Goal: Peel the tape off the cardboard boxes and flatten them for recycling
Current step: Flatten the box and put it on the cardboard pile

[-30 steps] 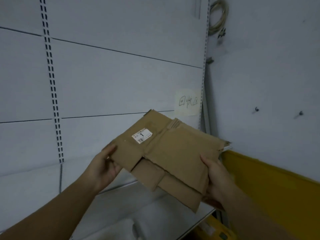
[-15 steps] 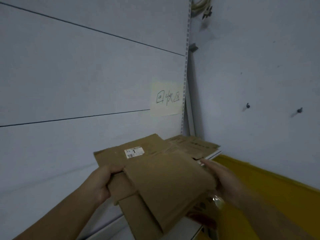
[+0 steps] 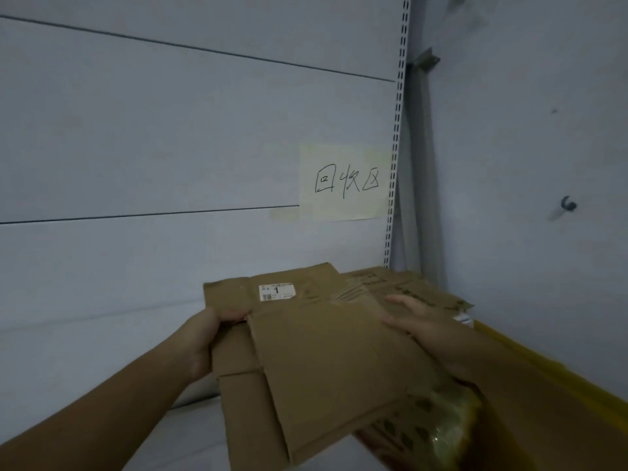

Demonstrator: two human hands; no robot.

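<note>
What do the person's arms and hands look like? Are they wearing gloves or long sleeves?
No gloves: the left hand and right hand are both bare. Both forearms are bare too, with no sleeve in view. No watch or bracelet shows on either wrist. Some fingers hide behind the flattened brown cardboard box, so rings cannot be ruled out.

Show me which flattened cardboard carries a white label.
The flattened brown cardboard box gripped by the left hand, white label near its far edge; the others show none.

Wall fittings
A handwritten paper note (image 3: 345, 181) hung above the right hand (image 3: 418, 321), just beside a slotted rail (image 3: 398, 130); a hook (image 3: 568, 205) sat further right.
</note>
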